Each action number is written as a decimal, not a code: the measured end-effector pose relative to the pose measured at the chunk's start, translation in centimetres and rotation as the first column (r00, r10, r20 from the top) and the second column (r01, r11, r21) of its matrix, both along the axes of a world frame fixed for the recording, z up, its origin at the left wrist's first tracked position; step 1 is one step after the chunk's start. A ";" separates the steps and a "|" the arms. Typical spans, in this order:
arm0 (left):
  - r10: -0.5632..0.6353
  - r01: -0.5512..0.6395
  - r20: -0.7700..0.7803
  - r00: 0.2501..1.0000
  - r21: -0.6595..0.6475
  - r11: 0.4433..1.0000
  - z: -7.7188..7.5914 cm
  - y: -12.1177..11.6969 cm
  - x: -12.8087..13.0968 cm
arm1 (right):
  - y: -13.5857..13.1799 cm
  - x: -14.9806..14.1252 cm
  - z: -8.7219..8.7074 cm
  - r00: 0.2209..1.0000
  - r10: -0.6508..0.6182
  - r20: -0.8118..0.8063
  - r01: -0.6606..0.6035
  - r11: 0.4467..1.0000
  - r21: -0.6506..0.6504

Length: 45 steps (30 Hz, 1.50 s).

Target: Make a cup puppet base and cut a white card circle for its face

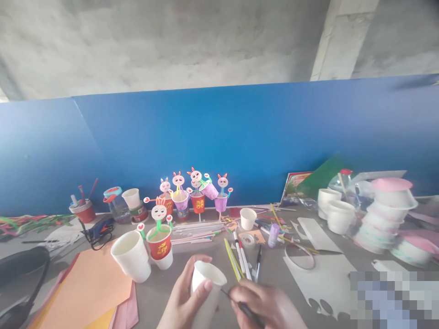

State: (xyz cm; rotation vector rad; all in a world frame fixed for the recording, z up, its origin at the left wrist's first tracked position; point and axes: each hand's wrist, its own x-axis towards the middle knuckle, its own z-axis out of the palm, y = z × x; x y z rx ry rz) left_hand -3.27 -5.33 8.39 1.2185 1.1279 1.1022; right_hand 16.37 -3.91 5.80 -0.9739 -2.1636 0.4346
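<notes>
My left hand (192, 294) is wrapped round a white paper cup (208, 274), its mouth tilted up towards me. In my right hand (259, 304) is a black, pen-like tool (249, 313), whose thin dark tip meets or nearly meets the cup's right side. Whether it is a pen or a blade I cannot tell. Left of my hands stands a red paper cup (159, 246) with a rabbit-face cutout (158, 212) and green stick arms, set on an upturned white cup (165, 261). A leaning stack of white paper cups (130, 256) is beside it.
Several rabbit-faced cups (198, 201) stand behind, before a blue partition (219, 132). Markers (242, 256), clear tape (247, 240) and a purple glue stick (273, 235) lie ahead. Orange paper (92, 283) is left; cut white paper (318, 283) and stacked bowls (380, 224) are right.
</notes>
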 end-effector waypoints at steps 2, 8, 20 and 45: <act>-0.023 0.034 0.078 0.997 -0.148 0.988 0.3 -0.1 0.3 | 0.2 0.1 0.1 0.983 -0.034 0.182 -0.005 0.978 0.210; 0.027 -0.013 0.109 0.994 -0.120 0.993 -0.5 -0.1 0.3 | 0.1 -0.2 1.8 1.000 0.012 0.001 -0.012 1.000 -0.026; 0.282 -0.241 -0.073 0.957 0.343 0.908 -1.9 -0.4 0.6 | -0.7 -1.2 3.7 0.724 -0.317 -0.612 -0.531 0.310 -0.789; 0.014 -0.015 -0.009 1.000 -0.230 0.973 1.3 -1.0 0.2 | -0.2 0.2 3.5 0.878 -0.237 0.416 -0.106 0.752 0.651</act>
